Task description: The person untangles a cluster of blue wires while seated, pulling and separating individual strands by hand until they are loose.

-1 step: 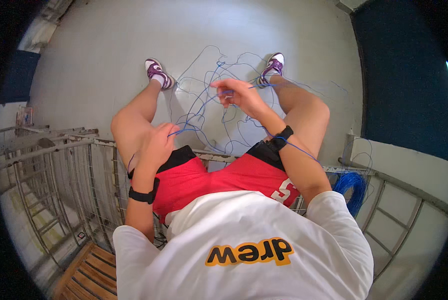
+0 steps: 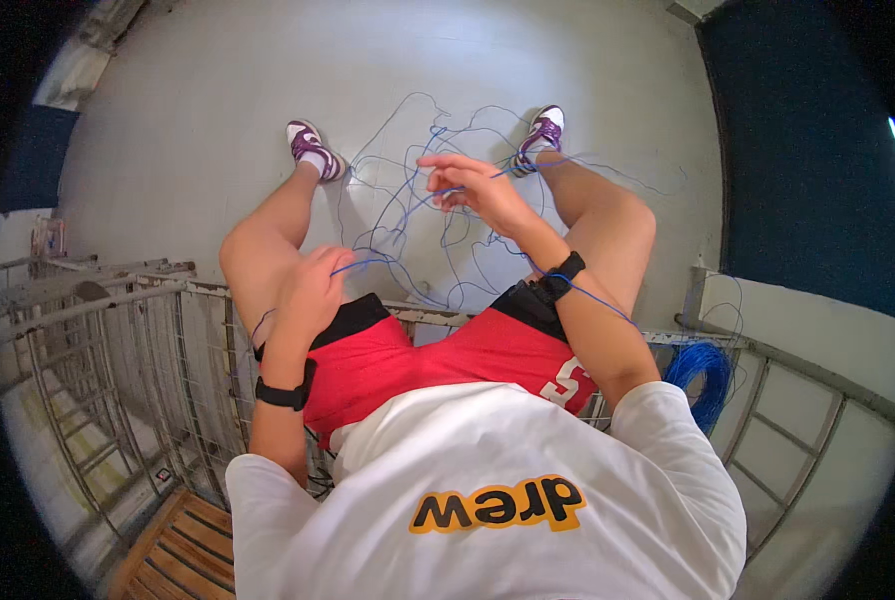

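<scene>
A thin blue wire lies in loose, tangled loops over the floor between my feet. Above my left thigh, my left hand is closed, pinching a strand that leads out toward the tangle. My right hand is farther forward, over the loops. Its index finger points out to the left while the other fingers curl around another strand. Part of the wire also crosses my right forearm by the black wristband and trails toward the right. Just where the fingertips press on the wire is hard to make out.
A thick coil of blue wire hangs by the metal rail at my right. Wire-mesh and bar frames stand to my left, with a slatted wooden seat below. Dark blue panels line the right side.
My right hand has shifted very slightly left, its index finger stretched a little more. The strands beyond my right shin have moved a bit. My left hand stays almost in place.
</scene>
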A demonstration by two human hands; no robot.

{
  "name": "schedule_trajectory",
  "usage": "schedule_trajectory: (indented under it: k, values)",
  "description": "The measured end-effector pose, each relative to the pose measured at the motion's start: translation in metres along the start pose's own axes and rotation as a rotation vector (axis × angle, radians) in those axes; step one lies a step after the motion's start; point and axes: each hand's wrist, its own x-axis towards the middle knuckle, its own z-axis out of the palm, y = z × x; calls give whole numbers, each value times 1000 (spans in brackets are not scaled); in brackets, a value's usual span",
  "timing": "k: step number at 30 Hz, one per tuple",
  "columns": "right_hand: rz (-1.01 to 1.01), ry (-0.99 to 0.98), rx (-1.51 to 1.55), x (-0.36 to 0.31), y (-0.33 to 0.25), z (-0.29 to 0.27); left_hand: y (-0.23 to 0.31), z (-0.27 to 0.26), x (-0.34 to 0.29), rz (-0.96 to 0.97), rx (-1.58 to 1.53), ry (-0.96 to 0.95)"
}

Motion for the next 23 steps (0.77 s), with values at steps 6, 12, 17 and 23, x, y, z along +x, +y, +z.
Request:
schedule_trajectory:
  k: [6, 12, 17, 23]
  values:
    - [-81, 254, 0, -23, -65, -33, -33, -39, -21, -187, -242, -38]
    - [-167, 347, 11, -57, -141, -56, -90, -105, -53, -294, -276, -108]
    - [-134, 344, -148, -74, -194, -48, -137, -139, -74, -359, -579, 234]
    - [-123, 332, -379, -85, -232, -37, -150, -151, -85, -412, -653, 511]
